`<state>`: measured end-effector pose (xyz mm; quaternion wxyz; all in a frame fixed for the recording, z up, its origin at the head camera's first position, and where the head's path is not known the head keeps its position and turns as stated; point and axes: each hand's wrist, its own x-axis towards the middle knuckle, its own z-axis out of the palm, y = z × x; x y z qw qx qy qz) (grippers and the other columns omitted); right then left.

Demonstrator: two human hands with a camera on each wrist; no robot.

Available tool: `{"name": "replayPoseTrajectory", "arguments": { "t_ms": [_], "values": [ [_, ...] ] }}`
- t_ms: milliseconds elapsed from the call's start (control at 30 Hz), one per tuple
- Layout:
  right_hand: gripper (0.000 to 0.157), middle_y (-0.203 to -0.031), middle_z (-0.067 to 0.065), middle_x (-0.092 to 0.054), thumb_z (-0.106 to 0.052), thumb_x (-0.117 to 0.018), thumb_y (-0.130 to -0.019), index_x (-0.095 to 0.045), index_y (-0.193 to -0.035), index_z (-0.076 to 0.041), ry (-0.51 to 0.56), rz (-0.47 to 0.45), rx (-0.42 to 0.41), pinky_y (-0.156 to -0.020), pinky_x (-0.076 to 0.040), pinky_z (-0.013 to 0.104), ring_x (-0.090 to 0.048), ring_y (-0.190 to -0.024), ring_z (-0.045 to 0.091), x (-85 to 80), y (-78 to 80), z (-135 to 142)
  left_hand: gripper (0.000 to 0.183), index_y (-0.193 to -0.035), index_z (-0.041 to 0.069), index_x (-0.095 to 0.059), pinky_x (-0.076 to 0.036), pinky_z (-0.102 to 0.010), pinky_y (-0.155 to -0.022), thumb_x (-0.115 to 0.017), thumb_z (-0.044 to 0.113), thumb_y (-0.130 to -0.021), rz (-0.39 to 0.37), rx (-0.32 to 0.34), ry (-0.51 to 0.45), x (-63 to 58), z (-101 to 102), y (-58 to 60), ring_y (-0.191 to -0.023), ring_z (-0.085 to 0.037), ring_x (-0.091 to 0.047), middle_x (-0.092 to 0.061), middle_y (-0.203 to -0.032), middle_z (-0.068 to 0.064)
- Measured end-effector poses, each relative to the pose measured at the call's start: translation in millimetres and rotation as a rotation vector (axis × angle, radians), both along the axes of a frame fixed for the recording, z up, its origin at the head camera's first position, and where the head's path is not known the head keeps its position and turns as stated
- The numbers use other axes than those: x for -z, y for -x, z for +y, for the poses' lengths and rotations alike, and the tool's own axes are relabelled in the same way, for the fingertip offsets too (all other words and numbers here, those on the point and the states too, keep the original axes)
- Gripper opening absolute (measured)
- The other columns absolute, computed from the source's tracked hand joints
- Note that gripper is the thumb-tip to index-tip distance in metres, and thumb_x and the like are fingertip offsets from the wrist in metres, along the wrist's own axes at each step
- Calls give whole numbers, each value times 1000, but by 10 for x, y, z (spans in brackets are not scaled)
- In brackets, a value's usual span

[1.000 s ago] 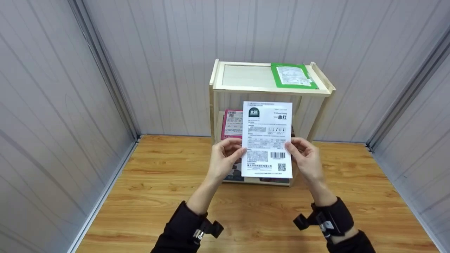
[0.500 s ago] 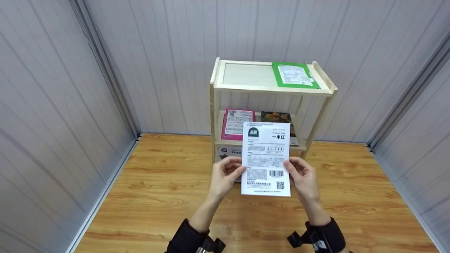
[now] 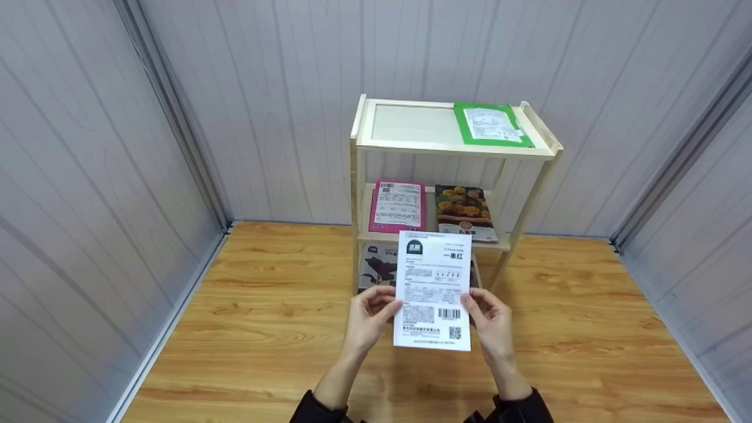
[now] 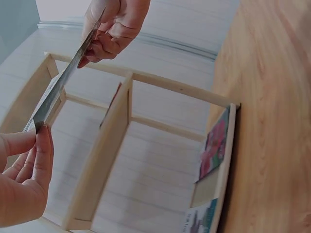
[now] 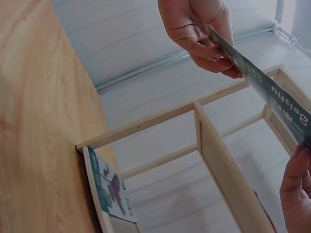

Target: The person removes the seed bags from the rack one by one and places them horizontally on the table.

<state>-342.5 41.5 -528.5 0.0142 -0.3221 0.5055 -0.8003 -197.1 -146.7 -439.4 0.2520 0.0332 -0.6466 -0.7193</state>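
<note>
Both hands hold one printed packet (image 3: pixel 433 291) in the air before the small wooden shelf (image 3: pixel 414 124). The left hand's (image 3: pixel 367 323) grip pinches its left edge between thumb and fingers; the right hand's (image 3: pixel 492 326) grip pinches the opposite edge likewise. The white text side, with barcode and QR code, faces the head camera, covering part of the bottom tier. A green packet (image 3: pixel 493 124) lies on top at the right; a pink packet (image 3: pixel 398 205) and a marigold-pictured packet (image 3: pixel 464 211) lie side by side on the middle tier.
</note>
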Motion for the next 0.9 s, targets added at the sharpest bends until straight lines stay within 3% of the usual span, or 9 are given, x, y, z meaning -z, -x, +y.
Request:
{"name": "replayPoseTrajectory", "arguments": {
  "t_ms": [133,300,367,533,567,633,667,867,900],
  "values": [
    [16,-86,19,-60,1,-54,-86,-60,-99,7,-19,6,24,-59,-53,29,-60,-74,23,104,-54,-11,19,-94,-15,-57,-52,-26,-54,-61,-8,-76,-52,-10,-22,127,2,-11,-60,-12,-58,-62,-77,-21],
    [20,-84,18,-60,-10,-61,-83,-61,-95,6,-45,-42,74,-61,-52,25,-58,-73,21,-110,-337,-25,18,-93,-17,-55,-52,-29,-54,-60,-10,-76,-75,-21,-26,275,4,-18,-62,-14,-59,-61,-77,-22],
    [19,-86,18,-60,-8,-61,-83,-61,-96,6,-75,-63,100,-61,-52,26,-58,-74,21,60,-275,-16,18,-93,-16,-56,-52,-28,-54,-60,-9,-77,-83,-26,-28,315,14,-30,-62,-14,-59,-62,-77,-22],
    [19,-91,17,-61,-5,-58,-85,-61,-103,2,-164,-109,169,-60,-52,25,-59,-78,21,824,71,2,20,-95,-14,-57,-52,-25,-55,-61,-7,-77,-108,-44,-52,406,51,-71,-63,-12,-58,-62,-77,-20],
    [20,-91,17,-61,-9,-59,-85,-61,-102,1,-198,-134,196,-60,-52,26,-59,-78,22,895,86,-3,20,-95,-14,-57,-51,-25,-55,-61,-7,-77,-111,-49,-54,421,57,-80,-64,-12,-58,-63,-77,-20],
    [20,-89,19,-61,-11,-61,-84,-62,-100,1,-206,-155,214,-58,-52,28,-60,-75,23,974,85,-11,19,-94,-14,-57,-51,-26,-56,-61,-8,-77,-129,-64,-48,424,68,-103,-65,-14,-58,-62,-77,-20],
    [19,-87,18,-62,-10,-61,-84,-62,-99,1,-176,-148,181,-58,-52,28,-60,-74,22,839,-6,-6,19,-94,-14,-57,-51,-27,-56,-60,-9,-77,-139,-68,-44,413,76,-120,-65,-15,-58,-62,-77,-21],
    [19,-83,15,-62,-14,-64,-82,-63,-95,0,-212,-202,207,-59,-53,30,-61,-71,20,837,-115,-32,19,-94,-18,-55,-52,-31,-58,-59,-11,-76,-177,-98,-57,331,129,-210,-66,-17,-57,-60,-77,-25],
    [22,-84,16,-62,-16,-65,-80,-62,-95,0,-248,-227,244,-59,-53,31,-61,-71,21,986,-55,-43,19,-94,-18,-55,-52,-31,-59,-59,-12,-76,-180,-106,-58,339,134,-215,-66,-17,-57,-60,-77,-24]
  ]
}}
